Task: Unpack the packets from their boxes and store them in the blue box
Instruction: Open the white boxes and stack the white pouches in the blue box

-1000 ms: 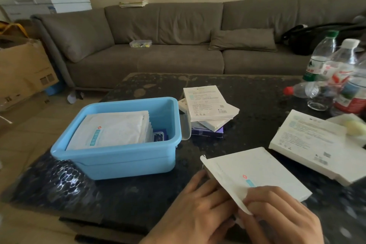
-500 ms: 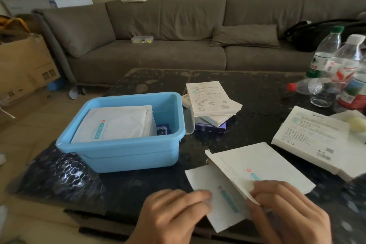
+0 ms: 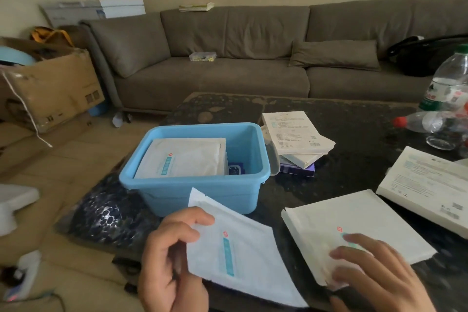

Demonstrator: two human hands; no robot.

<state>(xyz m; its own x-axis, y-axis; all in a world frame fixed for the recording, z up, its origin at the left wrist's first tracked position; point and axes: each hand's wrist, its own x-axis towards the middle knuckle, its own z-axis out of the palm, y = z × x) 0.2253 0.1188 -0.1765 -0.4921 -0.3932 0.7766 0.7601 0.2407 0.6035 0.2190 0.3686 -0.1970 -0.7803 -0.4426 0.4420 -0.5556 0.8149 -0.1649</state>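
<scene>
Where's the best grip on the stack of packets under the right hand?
Pinch the stack of packets at its left edge, coming from the left. It lies flat on the table, so only an edge gives purchase; that one faces the blue box. The right hand covers the near corner.

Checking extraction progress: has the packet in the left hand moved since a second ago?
Yes. The packet, pinched by the left hand, has slid left out of the pouch, toward the blue box.

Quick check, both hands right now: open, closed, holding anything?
Left hand: pinches a white packet, lifted clear of the rest.
Right hand: open, fingers resting on the packet stack on the table.
</scene>
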